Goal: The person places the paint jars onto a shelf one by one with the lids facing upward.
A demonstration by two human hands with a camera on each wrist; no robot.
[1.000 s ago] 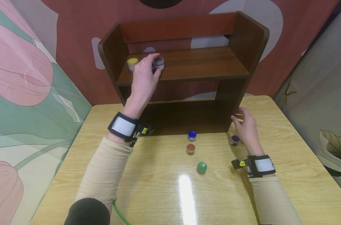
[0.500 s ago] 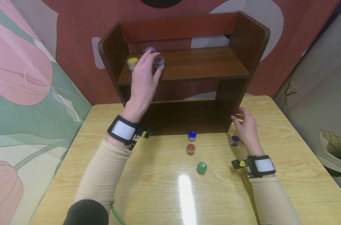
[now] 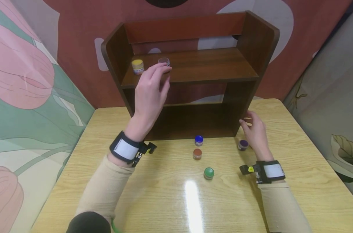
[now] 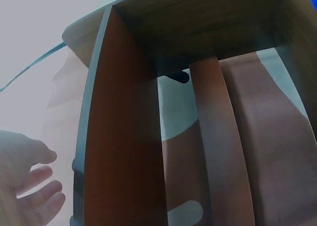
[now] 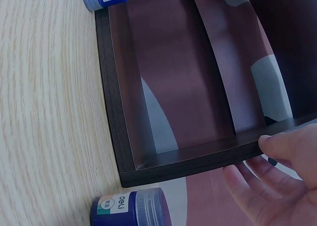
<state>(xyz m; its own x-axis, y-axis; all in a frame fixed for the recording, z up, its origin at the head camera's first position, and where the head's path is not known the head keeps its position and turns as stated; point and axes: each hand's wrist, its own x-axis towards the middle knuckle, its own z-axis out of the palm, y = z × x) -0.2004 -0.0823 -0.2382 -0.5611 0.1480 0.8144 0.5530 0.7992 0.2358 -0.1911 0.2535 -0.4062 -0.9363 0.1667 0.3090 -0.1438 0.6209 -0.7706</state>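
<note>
My left hand (image 3: 149,92) is in front of the upper board of the dark wooden shelf (image 3: 211,63), fingers loosely bent and holding nothing. Just behind its fingertips stands a dark-lidded paint jar (image 3: 164,60), partly hidden by them. To the left of it on the same board is a yellow paint jar (image 3: 138,67). My right hand (image 3: 255,132) holds the front edge of the shelf's right side panel; in the right wrist view the thumb lies on the edge and the fingers (image 5: 242,181) are on the outer side. A purple paint jar (image 3: 242,145) stands beside that hand.
On the light wood table (image 3: 165,194), a blue jar (image 3: 198,140) stands at the shelf's front edge, with a brown jar (image 3: 197,154) and a green jar (image 3: 209,173) nearer. Patterned cloth (image 3: 28,81) hangs behind and at both sides.
My left hand has let go of the dark-lidded jar and drawn back and down from it. The jar stays on the upper board. My right hand has not moved.
</note>
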